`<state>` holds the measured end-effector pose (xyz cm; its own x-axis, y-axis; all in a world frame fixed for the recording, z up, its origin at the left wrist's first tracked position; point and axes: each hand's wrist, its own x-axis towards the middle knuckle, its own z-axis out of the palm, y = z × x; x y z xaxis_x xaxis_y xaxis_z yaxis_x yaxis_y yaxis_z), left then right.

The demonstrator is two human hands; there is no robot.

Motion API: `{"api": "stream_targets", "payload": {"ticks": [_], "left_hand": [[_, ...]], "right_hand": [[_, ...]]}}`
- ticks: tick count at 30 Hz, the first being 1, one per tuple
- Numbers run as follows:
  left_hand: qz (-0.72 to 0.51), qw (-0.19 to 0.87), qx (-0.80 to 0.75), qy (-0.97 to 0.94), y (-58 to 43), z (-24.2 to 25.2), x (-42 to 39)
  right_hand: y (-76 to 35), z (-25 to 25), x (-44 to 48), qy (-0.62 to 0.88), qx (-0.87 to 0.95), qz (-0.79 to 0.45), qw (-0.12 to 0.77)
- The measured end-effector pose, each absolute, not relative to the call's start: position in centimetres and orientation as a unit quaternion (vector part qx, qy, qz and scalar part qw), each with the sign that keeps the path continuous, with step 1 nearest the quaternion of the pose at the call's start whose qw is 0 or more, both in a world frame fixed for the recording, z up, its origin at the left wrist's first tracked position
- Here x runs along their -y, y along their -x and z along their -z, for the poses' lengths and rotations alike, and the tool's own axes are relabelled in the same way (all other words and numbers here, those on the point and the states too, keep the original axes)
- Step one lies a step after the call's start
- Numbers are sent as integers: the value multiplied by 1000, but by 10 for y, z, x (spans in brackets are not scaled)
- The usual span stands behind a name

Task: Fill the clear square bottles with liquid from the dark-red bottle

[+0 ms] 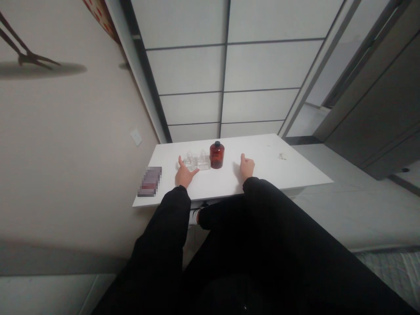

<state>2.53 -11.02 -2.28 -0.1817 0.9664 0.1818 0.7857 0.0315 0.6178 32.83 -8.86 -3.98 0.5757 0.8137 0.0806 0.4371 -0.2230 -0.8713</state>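
A brown round bottle (217,155) with a black cap stands upright near the middle of the white table (278,175). Just left of it sit a few small clear containers (197,161). My left hand (184,173) lies on the table with fingers spread, its fingertips close to the clear containers, holding nothing. My right hand (246,166) rests on the table to the right of the bottle, thumb up and fingers curled under, apart from the bottle. Black sleeves cover both arms.
A blurred dark flat object (150,181) lies at the table's left front corner, beside the beige wall. Panelled sliding screens stand behind the table. A grey cabinet stands at the right. My legs and a white shoe (194,215) show under the table's front edge.
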Motion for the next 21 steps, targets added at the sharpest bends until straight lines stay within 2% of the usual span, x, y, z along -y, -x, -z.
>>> {"api": "stream_targets", "payload": {"ticks": [21], "left_hand": [[-335, 156, -681, -632, -25, 28, 103]], "right_hand": [[-335, 44, 85, 744, 432, -202, 467]]}}
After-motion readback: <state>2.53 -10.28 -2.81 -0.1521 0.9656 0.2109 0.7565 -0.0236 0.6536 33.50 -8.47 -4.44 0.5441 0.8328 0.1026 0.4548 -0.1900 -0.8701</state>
